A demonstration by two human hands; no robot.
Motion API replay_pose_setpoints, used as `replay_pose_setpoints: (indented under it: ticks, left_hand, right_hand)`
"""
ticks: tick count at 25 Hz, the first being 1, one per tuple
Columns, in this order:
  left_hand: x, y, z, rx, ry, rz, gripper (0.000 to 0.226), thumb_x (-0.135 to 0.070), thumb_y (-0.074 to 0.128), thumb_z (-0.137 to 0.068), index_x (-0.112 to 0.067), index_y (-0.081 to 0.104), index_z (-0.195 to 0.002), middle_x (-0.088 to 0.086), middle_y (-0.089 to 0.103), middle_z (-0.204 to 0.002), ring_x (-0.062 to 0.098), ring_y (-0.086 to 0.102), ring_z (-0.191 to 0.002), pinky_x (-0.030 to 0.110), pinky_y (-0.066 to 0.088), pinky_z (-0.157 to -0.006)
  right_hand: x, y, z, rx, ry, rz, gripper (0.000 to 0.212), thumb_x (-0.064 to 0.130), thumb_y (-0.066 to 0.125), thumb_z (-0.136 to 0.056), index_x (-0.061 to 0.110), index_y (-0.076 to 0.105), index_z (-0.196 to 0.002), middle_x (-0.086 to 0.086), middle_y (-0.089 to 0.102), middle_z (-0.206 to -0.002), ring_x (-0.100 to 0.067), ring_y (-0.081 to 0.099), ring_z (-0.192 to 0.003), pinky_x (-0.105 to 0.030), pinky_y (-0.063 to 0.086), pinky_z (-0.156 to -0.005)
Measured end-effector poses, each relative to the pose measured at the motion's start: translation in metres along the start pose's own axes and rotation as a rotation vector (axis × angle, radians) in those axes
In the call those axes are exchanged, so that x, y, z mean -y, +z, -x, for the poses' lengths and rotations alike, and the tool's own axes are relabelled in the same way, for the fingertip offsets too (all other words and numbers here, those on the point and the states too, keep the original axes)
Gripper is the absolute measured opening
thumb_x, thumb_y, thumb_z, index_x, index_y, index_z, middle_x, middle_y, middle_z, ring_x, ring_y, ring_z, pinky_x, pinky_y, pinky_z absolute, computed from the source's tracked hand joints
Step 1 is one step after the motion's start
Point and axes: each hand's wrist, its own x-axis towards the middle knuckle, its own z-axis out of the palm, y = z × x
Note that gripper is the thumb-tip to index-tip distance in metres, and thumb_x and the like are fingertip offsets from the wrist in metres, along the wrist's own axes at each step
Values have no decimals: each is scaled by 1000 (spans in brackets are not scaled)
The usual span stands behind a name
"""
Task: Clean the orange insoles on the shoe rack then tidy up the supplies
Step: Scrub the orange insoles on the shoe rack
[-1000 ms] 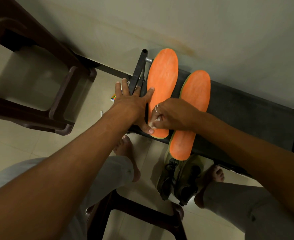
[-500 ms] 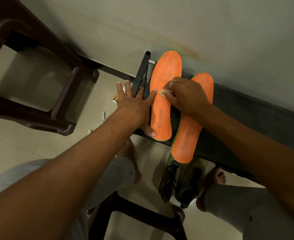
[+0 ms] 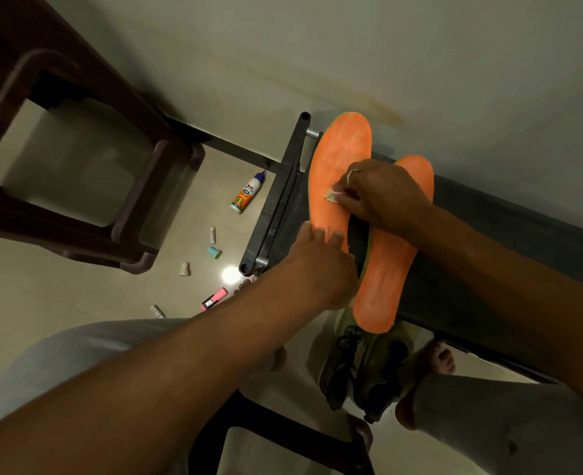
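Note:
Two orange insoles lie side by side on top of the dark shoe rack (image 3: 489, 241). The left insole (image 3: 338, 156) reaches toward the wall, and the right insole (image 3: 386, 269) overhangs the rack's front edge. My left hand (image 3: 317, 269) presses flat on the heel end of the left insole, fingers spread. My right hand (image 3: 376, 197) pinches a small whitish wipe (image 3: 331, 196) against the middle of the left insole and covers part of the right insole's toe.
A glue bottle (image 3: 247, 193), a pink object (image 3: 214, 298), a teal cap (image 3: 214, 252) and small white pieces lie on the tiled floor left of the rack. A brown plastic chair (image 3: 77, 159) stands at left. A green shoe (image 3: 362, 368) sits under the rack between my feet.
My right hand slid the wipe from the left insole's heel up to its middle. My left hand shifted from the rack's edge onto the insole's heel end.

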Motion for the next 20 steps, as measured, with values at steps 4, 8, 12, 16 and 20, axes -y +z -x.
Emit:
replay_pose_setpoints:
  ticks: [4, 8, 12, 16, 20]
  left_hand:
    - [5, -9, -7, 111, 13, -12, 72, -60, 46, -97, -27, 24, -157, 10, 4, -166, 40, 11, -150, 62, 6, -119]
    - [5, -9, -7, 116, 26, 15, 70, -61, 48, -95, -28, 29, -155, 9, 9, -165, 38, 12, -150, 64, 7, -118]
    - [6, -11, -9, 136, 21, 15, 73, -61, 48, -95, -28, 25, -156, 9, 5, -166, 39, 9, -151, 64, 5, -118]
    - [5, -12, -9, 168, 17, 6, 74, -62, 47, -95, -28, 23, -157, 8, 5, -166, 38, 8, -151, 64, 4, -118]
    - [7, -12, -8, 148, 33, 48, 73, -60, 49, -95, -27, 27, -156, 9, 11, -166, 38, 9, -151, 65, 3, -118]
  right_hand:
    - [-5, -6, -25, -144, 189, 86, 26, 28, 57, -93, 8, 74, -93, -12, 70, -89, -30, 62, -80, -40, 49, -65]
    - [13, -2, -13, 6, 20, -33, 26, 32, 58, -94, 14, 76, -98, -4, 72, -95, -22, 65, -84, -34, 51, -68]
    - [7, -2, -21, 5, 2, 46, 29, 35, 56, -95, 12, 75, -96, -7, 71, -91, -26, 65, -82, -39, 52, -66]
    - [7, -6, -27, -47, 49, 23, 30, 34, 56, -93, 14, 77, -99, -7, 73, -94, -24, 65, -83, -39, 53, -68]
    - [25, 3, -15, 137, -129, 71, 27, 36, 58, -90, 16, 74, -86, -5, 69, -81, -21, 60, -72, -31, 43, -58]
